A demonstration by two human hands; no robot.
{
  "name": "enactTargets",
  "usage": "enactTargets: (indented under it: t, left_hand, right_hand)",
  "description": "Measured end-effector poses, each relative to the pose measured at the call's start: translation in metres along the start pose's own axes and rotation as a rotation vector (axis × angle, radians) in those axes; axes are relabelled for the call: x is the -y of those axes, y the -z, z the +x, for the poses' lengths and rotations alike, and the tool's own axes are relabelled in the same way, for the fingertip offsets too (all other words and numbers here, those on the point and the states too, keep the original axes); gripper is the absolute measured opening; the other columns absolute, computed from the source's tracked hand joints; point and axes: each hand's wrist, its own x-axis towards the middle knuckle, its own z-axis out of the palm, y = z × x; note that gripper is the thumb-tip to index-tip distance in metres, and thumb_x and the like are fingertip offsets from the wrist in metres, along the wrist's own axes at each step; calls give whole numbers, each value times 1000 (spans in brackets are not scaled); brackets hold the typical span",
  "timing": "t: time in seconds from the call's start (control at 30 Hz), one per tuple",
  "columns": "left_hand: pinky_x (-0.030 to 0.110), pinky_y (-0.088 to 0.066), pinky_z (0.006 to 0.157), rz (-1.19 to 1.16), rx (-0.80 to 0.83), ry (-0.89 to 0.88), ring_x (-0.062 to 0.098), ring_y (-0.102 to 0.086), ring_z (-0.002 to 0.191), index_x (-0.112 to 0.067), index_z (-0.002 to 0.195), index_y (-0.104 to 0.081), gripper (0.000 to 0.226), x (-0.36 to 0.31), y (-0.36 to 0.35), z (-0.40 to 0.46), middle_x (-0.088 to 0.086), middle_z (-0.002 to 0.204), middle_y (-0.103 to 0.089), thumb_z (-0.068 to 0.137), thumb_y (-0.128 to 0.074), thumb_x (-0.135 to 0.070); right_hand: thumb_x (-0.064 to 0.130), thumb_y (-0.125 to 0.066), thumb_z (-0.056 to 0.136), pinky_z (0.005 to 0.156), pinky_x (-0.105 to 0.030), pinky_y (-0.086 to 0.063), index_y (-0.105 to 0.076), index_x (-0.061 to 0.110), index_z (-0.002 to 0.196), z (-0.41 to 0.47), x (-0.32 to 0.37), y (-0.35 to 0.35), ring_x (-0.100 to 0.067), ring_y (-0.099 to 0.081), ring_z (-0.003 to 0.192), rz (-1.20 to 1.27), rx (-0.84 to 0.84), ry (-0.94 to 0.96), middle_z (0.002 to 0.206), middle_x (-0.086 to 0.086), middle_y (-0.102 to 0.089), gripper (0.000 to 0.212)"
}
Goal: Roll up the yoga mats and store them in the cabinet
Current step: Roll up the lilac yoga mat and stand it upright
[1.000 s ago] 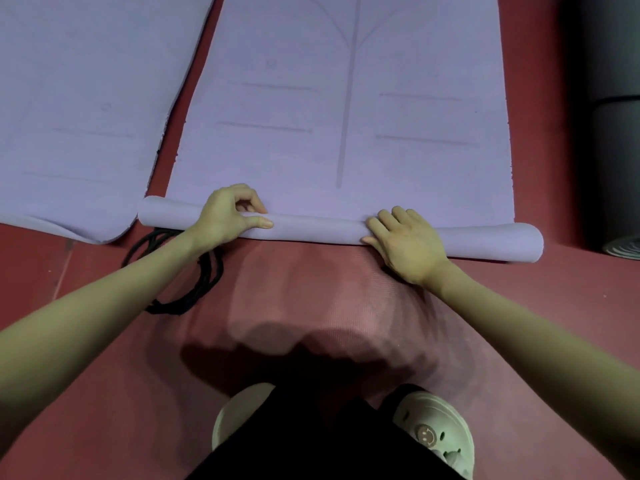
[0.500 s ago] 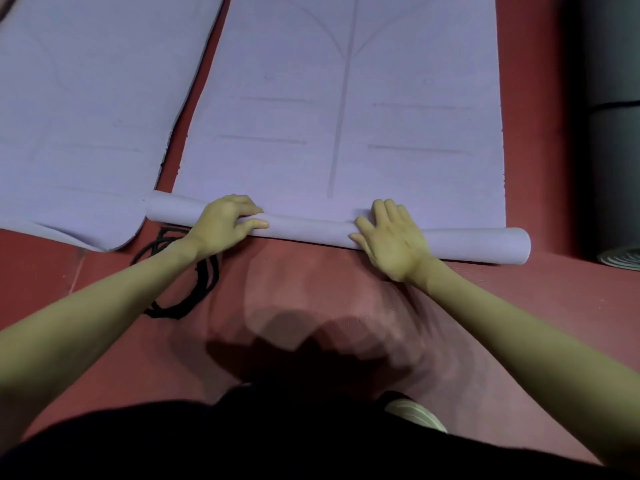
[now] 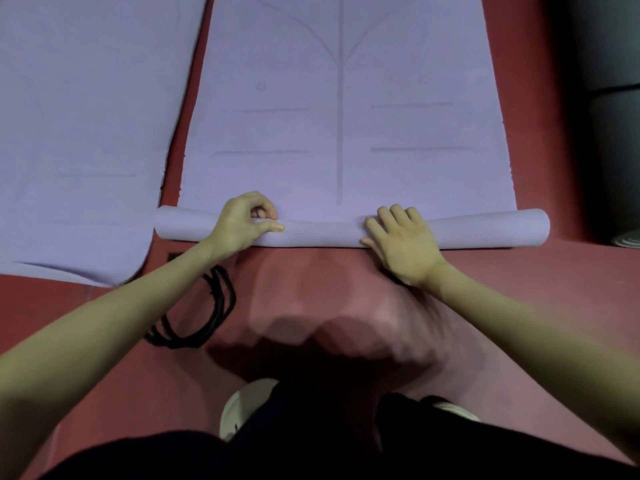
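Red floor (image 3: 346,289): two mats (image 3: 339,133), cords (image 3: 207,320).

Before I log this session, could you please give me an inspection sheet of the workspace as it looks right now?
Surface: red floor, with the person's shadow across it.
Job's things: purple yoga mat, its near end wound into a thin roll, the rest flat; second purple mat lies flat to its left, apart from it.
Clutter: nothing seen.
Grippers: left hand grips the roll, fingers curled over it; right hand presses on it with straight fingers.
Cables: black coiled cord on the floor under the left forearm.
Surroundings: dark rolled mats stand at the right edge; white shoes at the bottom. Cabinet not seen.
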Motion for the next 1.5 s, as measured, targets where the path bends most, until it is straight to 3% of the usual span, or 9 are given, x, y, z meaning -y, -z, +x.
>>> enactTargets:
  t: [0.17,0.27,0.47,0.73,0.93,1.1,1.27,1.37,1.5]
  left_hand:
    - [26,-39,76,297,-118,-362,20,-49,79,-5,82,-62,33,6,-6,-26,4,81,-60,86,-64,-38]
    - [29,-41,84,418,-74,-399,22,-50,89,-4,94,-64,47,11,-3,-30,5,91,-62,82,-63,-50]
    - [19,-34,78,276,60,-254,22,-56,84,-7,89,-66,40,3,9,2,3,89,-66,77,-66,-46]
    - [29,-48,83,164,100,34,15,-64,83,-12,84,-75,24,-3,12,37,0,85,-72,70,-85,-28]
    - [26,-48,82,129,117,113,15,-62,83,-15,85,-75,25,-8,12,42,-5,84,-67,66,-87,-23]
    - [32,-45,76,140,-118,-111,23,-59,79,-10,81,-69,24,-2,4,20,3,83,-59,77,-77,-32]
    - [43,-41,90,538,-186,-339,23,-57,93,-16,109,-69,53,18,0,-1,-1,100,-62,84,-52,-60]
    - [49,-43,89,669,-210,-401,31,-59,93,-14,117,-67,52,25,-3,2,6,105,-64,90,-46,-54]
    - [43,-45,79,803,-229,-425,32,-59,79,-10,114,-64,45,25,-9,10,10,95,-64,96,-41,-45]
  right_hand:
    - [31,-35,101,65,-40,-30,-55,6,100,1,10,0,-30,-44,73,-23,28,-89,88,-13,-53,32]
    - [33,-34,100,62,-39,-32,-57,7,99,7,5,5,-30,-45,70,-3,98,-102,87,-14,-53,35]
    - [48,-17,97,67,-40,-39,-54,13,108,24,-13,9,-33,-51,79,177,300,-139,93,-11,-54,52]
    - [34,-36,98,60,-35,-37,-55,6,87,35,-5,8,-32,-51,70,167,118,-174,84,-13,-52,36]
    - [52,-36,98,69,-42,-38,-55,6,98,20,-7,5,-31,-47,80,30,201,-69,99,-13,-54,50]
    - [46,-32,98,61,-39,-41,-57,6,95,36,-18,4,-31,-49,71,94,249,-21,92,-11,-56,48]
    - [52,-24,95,62,-42,-47,-60,5,100,46,-25,3,-32,-52,72,225,289,-56,94,-10,-56,59]
    - [58,-18,94,76,-42,-46,-56,9,114,55,-32,6,-28,-52,89,284,382,-75,105,-7,-54,65]
    - [48,-32,101,79,-36,-38,-49,11,116,58,-37,8,-27,-50,95,363,398,-82,109,-6,-54,44]
